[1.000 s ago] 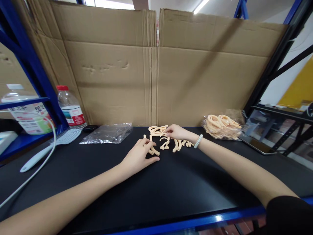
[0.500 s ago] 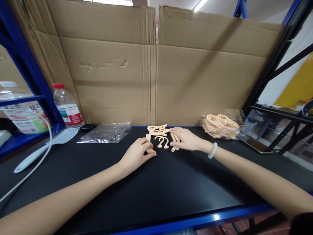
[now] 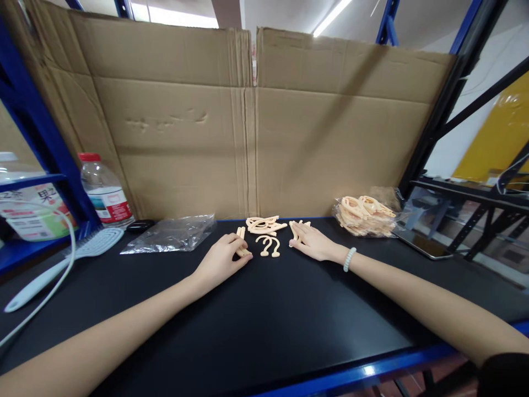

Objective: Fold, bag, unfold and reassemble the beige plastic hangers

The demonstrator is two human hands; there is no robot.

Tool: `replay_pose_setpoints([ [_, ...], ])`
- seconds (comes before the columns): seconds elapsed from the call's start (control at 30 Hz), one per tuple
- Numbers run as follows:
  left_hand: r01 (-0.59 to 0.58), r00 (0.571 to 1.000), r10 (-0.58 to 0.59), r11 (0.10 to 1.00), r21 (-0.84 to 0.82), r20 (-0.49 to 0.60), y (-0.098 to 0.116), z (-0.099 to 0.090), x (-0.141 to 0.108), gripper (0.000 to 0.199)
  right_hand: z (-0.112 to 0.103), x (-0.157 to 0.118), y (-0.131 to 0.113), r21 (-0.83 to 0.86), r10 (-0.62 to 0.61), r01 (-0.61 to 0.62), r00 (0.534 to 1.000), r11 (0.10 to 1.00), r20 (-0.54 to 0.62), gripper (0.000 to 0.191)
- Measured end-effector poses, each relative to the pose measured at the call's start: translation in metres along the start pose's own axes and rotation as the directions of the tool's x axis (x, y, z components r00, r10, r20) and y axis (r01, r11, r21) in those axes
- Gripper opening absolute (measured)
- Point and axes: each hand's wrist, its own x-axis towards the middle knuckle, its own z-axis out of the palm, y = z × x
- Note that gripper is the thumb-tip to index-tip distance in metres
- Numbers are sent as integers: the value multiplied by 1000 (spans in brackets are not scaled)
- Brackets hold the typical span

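Note:
Two cream plastic hanger hooks (image 3: 270,246) lie side by side on the black tabletop between my hands. Left of them, my left hand (image 3: 225,255) curls its thumb and fingers around a few straight cream plastic strips (image 3: 241,234), whose far ends stick out past the knuckles. My right hand (image 3: 314,242) reaches over more cream plastic strips (image 3: 296,234), with thumb and fingers about them and partly hiding them. Behind the hooks lies a loose pile of cream hanger pieces (image 3: 264,224), touched by neither hand.
At the back right sits a clear bag of hanger pieces (image 3: 363,215) beside a phone-like slab (image 3: 424,243). To the left are an empty clear bag (image 3: 169,234), a hairbrush (image 3: 99,242), a red-capped bottle (image 3: 105,190) and a white cable (image 3: 73,248). Cardboard (image 3: 185,138) walls off the back.
My hands have moved slightly apart, and the strips under them now lie farther from the two hooks on each side. The whole view has shifted a little.

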Motion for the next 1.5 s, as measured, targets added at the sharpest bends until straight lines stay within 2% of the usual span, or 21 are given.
replay_pose_setpoints([
  [0.1, -14, 1000, 14, 1000, 8, -2, -1, 1, 0, 15, -1, 1, 1, -14, 33, -34, 998, 999, -53, 64],
  [0.17, -23, 1000, 23, 1000, 21, 4, 0, 1, -1, 14, -5, -1, -8, -21, 6, -10, 986, 1000, -169, 58],
  [0.27, -35, 999, 35, 999, 29, 18, 2, 1, -1, 13, -14, 2, -28, -14, -168, 172, 935, 985, -313, 42],
  [0.33, -46, 999, 46, 999, 25, 23, 2, 1, 0, 12, -21, 12, -39, -11, -276, 288, 905, 958, -325, 31],
  [0.4, -58, 998, 57, 998, 23, 24, 2, 1, 0, 11, -25, 29, -45, -5, -324, 335, 906, 942, -274, 29],
  [0.5, -64, 998, 64, 998, 18, 23, 2, 1, -1, 11, -27, 64, -44, 26, -292, 298, 948, 954, -128, 35],
  [0.6, -64, 998, 64, 998, 9, 25, 3, 0, -3, 10, -23, 95, -41, 40, -287, 287, 958, 957, -18, 44],
  [0.73, -74, 997, 74, 997, 6, 30, 3, 0, -4, 10, -13, 115, -40, 41, -236, 234, 969, 971, 74, 46],
  [0.93, -78, 996, 79, 997, -6, 31, 2, 2, -3, 10, 3, 117, -37, 32, -141, 141, 990, 989, -24, 49],
  [1.13, -84, 996, 84, 996, -18, 42, 0, 3, -3, 10, 8, 116, -29, 46, -137, 141, 988, 989, -76, 41],
  [1.27, -83, 996, 84, 996, -22, 41, -1, 4, -3, 9, 10, 117, -21, 67, -135, 143, 985, 987, -111, 25],
  [1.5, -90, 995, 91, 996, -27, 36, -1, 3, -3, 9, 15, 116, -6, 134, -93, 128, 965, 983, -244, 22],
])
